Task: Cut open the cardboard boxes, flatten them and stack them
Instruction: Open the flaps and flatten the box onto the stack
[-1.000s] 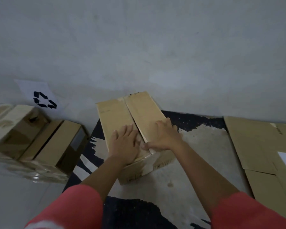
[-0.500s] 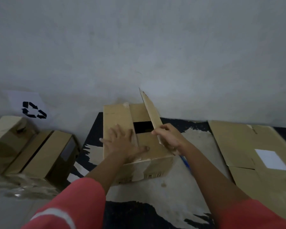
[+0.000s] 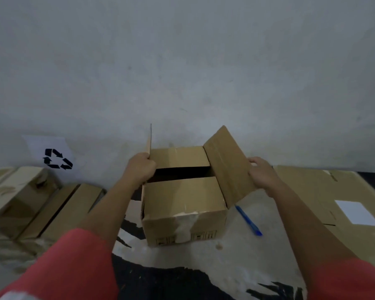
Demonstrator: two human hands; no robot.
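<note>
A brown cardboard box (image 3: 183, 215) stands on the floor in front of me with its top opened. My left hand (image 3: 141, 168) grips the left flap (image 3: 148, 140), which stands upright and edge-on. My right hand (image 3: 262, 173) holds the outer edge of the right flap (image 3: 227, 163), folded up and outward. The two inner flaps lie nearly flat with a dark gap between them. A blue cutter (image 3: 248, 219) lies on the floor just right of the box.
Flattened cardboard (image 3: 325, 191) with a white label lies at the right. Two more boxes (image 3: 41, 200) sit at the left against the grey wall, under a recycling sign (image 3: 56, 159). A black and beige mat (image 3: 182, 269) covers the floor.
Both outer flaps have been swung up and apart. My left hand went from pressing the box top to gripping the left flap; my right hand moved right with the right flap.
</note>
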